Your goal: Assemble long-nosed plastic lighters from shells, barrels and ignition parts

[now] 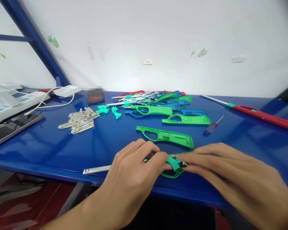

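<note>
Reference part: the loose green casing half. The working casing half is on the near side of the reference part, by the front of the counter; the hands cover much of it. Whether it rests fully on the surface cannot be told.

Hand state: the left hand is curled, with its index finger and the fingertip below it apparently pinching the end of the teal trigger. The right hand pinches the small black part, beside which a thin white wire shows. The silver tube projects from behind the left hand, to the left of and nearer than the reference part.

Recommended handling: steady the trigger with the left fingertips and align the black part with light pressure from the right. Check that both sit flat, without tilt, and route the wire inside the casing rim, where it is less likely to be trapped. Avoid levering on the tube, which could probably shift the alignment. The screwdriver lies right of and slightly beyond the reference part.
</note>
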`<control>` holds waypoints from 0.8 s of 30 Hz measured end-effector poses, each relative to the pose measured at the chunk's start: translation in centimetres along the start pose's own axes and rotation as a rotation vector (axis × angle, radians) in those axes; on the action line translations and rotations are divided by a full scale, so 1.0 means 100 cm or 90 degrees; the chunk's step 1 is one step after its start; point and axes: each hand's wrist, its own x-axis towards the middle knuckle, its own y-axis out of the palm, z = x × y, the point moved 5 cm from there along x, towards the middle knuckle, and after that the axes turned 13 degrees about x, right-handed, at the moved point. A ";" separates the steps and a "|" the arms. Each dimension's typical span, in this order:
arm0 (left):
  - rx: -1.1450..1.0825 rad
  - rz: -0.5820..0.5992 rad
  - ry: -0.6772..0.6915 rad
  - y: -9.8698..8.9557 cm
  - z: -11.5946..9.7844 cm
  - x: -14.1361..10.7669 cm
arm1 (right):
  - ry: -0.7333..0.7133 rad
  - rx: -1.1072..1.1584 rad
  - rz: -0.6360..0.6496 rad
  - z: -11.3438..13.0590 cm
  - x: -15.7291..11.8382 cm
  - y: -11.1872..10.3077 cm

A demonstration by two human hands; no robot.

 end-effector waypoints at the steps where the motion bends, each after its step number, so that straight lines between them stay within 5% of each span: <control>1: 0.015 -0.004 -0.001 0.000 0.000 0.000 | 0.000 0.004 0.008 0.000 -0.001 0.000; 24: -0.001 0.004 0.009 0.003 -0.002 -0.003 | -0.060 -0.048 0.064 0.004 -0.003 0.004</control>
